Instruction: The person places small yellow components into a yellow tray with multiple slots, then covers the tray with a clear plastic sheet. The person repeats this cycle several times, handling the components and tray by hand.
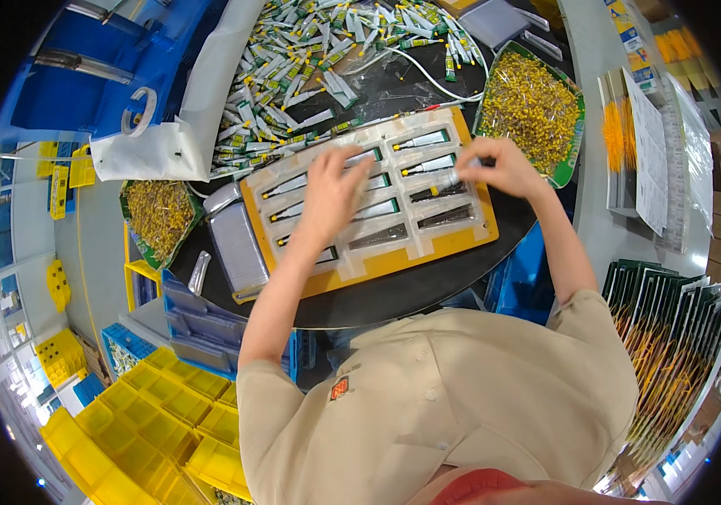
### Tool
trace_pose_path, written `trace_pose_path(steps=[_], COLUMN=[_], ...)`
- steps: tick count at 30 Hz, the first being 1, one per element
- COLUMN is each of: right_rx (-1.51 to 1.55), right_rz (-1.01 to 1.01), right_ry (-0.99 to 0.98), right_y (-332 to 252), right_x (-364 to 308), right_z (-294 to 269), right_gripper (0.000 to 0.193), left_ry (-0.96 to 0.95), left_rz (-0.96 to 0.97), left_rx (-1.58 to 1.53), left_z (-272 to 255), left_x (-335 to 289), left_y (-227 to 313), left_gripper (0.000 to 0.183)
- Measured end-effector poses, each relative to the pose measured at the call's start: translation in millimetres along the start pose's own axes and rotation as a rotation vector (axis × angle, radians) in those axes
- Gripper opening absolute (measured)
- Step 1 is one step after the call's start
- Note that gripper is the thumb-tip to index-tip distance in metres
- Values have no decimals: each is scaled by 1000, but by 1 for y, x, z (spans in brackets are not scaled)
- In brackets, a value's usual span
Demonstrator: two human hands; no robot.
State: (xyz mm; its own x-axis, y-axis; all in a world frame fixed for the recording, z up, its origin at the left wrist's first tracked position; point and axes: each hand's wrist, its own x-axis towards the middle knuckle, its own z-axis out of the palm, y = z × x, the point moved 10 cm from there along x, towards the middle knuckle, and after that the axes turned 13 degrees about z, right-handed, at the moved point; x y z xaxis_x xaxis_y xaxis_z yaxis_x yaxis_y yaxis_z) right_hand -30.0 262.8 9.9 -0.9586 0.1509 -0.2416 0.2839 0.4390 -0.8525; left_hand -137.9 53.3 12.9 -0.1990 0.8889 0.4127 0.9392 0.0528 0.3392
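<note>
A yellow board [348,277] carries a pale translucent frame [415,238] with slots in two columns. Small white-and-green tubes [421,141] with yellow tips lie in many of the slots, while some lower slots [445,217] show only dark inside. My left hand [332,187] is over the left column, its fingers bent downward and smeared by motion; whatever they touch is hidden. At the right column's edge, my right hand [503,166] is closed in a pinch. A blurred tube [451,183] extends from its fingertips over a slot, yellow tip pointing left.
Loose tubes [289,76] pile across the far dark table. Green trays of yellow-headed pins stand right [529,109] and left [158,215]. A stack of clear plastic shells [241,252] touches the board's left side. Yellow bins [137,404] stand lower left; packed cards [667,337] are at right.
</note>
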Motion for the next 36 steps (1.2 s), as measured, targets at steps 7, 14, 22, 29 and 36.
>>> trace_pose_path(steps=[7, 14, 22, 29, 36], right_rx=[-437, -846, 115, -540, -511], right_rz=[-457, -43, -122, -389, -469], right_ry=[162, 624, 348, 460, 537], right_y=[-39, 22, -17, -28, -21], right_x=[43, 237, 12, -105, -69], right_z=[21, -62, -32, 52, 8], right_gripper=[6, 36, 21, 22, 19], left_ry=[90, -61, 224, 38, -63], left_rz=[25, 229, -26, 212, 169], left_rx=[301, 287, -22, -212, -88], left_z=[8, 23, -47, -22, 13], left_x=[86, 90, 56, -28, -40], left_y=[-143, -161, -106, 67, 85], left_gripper=[33, 22, 26, 41, 37])
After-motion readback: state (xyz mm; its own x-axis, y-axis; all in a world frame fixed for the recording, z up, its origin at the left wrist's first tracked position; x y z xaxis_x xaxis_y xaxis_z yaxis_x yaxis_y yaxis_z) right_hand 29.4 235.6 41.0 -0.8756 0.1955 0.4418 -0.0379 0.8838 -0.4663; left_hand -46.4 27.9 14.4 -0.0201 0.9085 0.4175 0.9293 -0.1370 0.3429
